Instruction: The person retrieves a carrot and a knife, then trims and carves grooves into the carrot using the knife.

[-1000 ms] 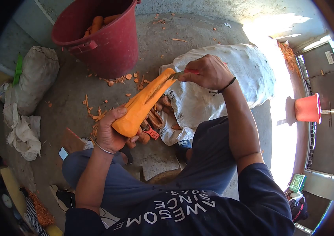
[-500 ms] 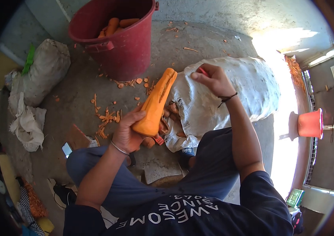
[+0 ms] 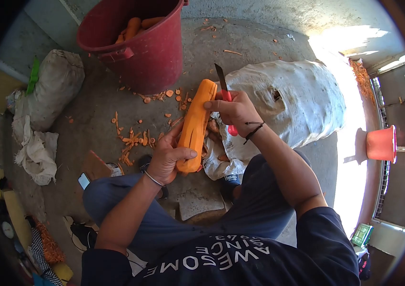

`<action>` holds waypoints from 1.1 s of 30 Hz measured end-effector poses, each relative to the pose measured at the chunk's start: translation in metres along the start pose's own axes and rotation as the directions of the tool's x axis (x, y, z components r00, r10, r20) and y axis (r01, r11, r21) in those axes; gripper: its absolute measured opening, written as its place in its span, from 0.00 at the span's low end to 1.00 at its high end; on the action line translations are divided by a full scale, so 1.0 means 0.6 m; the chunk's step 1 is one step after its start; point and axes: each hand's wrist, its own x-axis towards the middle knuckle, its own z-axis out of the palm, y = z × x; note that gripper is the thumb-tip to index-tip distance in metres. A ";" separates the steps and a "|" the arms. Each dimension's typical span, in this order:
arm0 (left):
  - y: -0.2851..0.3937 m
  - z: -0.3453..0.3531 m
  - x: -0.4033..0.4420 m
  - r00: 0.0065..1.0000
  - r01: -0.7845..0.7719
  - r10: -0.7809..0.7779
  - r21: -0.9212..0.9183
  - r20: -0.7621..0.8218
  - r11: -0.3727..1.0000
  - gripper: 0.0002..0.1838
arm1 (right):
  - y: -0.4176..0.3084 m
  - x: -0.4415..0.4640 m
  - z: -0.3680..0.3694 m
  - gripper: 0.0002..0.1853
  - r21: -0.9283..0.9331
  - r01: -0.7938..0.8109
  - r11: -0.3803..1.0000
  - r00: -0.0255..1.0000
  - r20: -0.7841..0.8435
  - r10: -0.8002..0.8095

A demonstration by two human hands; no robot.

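Observation:
A large peeled carrot (image 3: pixel 196 125) stands nearly upright in front of me, with a dark lengthwise crack near its lower end. My left hand (image 3: pixel 167 156) is closed around its lower part, thumb across the front. My right hand (image 3: pixel 237 112) grips a red-handled knife (image 3: pixel 221 80), whose dark blade points up and away from the carrot. The right thumb touches the carrot's upper right side. Behind the carrot, more carrots (image 3: pixel 215 132) show at the mouth of a white sack (image 3: pixel 298 97).
A dark red bucket (image 3: pixel 157 59) holding carrots (image 3: pixel 133 26) stands at the back. Carrot scraps (image 3: pixel 133 139) litter the floor. On the left sit another stuffed sack (image 3: pixel 58 83) and a phone (image 3: pixel 84 180). A smaller red bucket (image 3: pixel 380 144) is far right.
My right hand has come down and left onto the carrot, and the knife's blade now shows. The carrot has turned more upright and shows another side, with my left hand shifted slightly right.

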 end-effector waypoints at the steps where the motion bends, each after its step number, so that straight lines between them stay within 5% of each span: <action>1: 0.001 0.002 -0.001 1.000 -0.006 0.006 -0.001 0.009 1.000 0.51 | 0.001 -0.001 -0.001 0.14 0.002 0.000 1.000 1.000 -0.004 0.000; 10: -0.005 -0.004 -0.001 1.000 -0.024 0.026 0.129 -0.016 0.991 0.46 | 0.003 -0.008 0.006 0.10 0.056 -0.031 0.998 1.000 0.001 0.031; 13: 0.023 -0.020 -0.002 0.998 0.033 -0.035 0.039 0.052 0.999 0.42 | -0.005 0.003 -0.029 0.16 -0.003 -0.102 0.995 0.981 0.165 0.101; 16: 0.052 -0.046 0.000 0.994 0.047 -0.050 0.036 0.101 0.998 0.39 | -0.023 0.005 -0.062 0.22 -0.282 0.157 0.947 0.979 0.172 -0.111; 21: 0.065 -0.058 -0.003 0.995 0.041 -0.040 -0.007 0.096 0.999 0.36 | -0.018 0.014 -0.076 0.20 -0.410 0.233 0.882 0.972 0.089 -0.216; 24: 0.052 -0.047 -0.003 0.996 0.079 -0.073 -0.118 0.054 0.990 0.32 | -0.009 -0.005 -0.034 0.23 -0.630 0.422 0.652 0.903 0.229 -0.363; 25: 0.050 -0.042 -0.003 0.991 0.129 -0.119 -0.227 0.060 0.965 0.31 | -0.012 -0.012 -0.027 0.23 -0.631 0.422 0.651 0.903 0.228 -0.364; 27: 0.032 -0.046 0.004 0.993 0.120 -0.119 -0.273 0.021 0.955 0.30 | -0.011 -0.021 -0.018 0.20 -0.711 0.551 0.437 0.834 0.442 -0.332; 33: 0.034 -0.055 0.011 0.989 0.126 -0.086 -0.383 0.120 0.915 0.28 | -0.018 -0.018 -0.032 0.20 -0.661 0.667 0.343 0.741 0.541 -0.398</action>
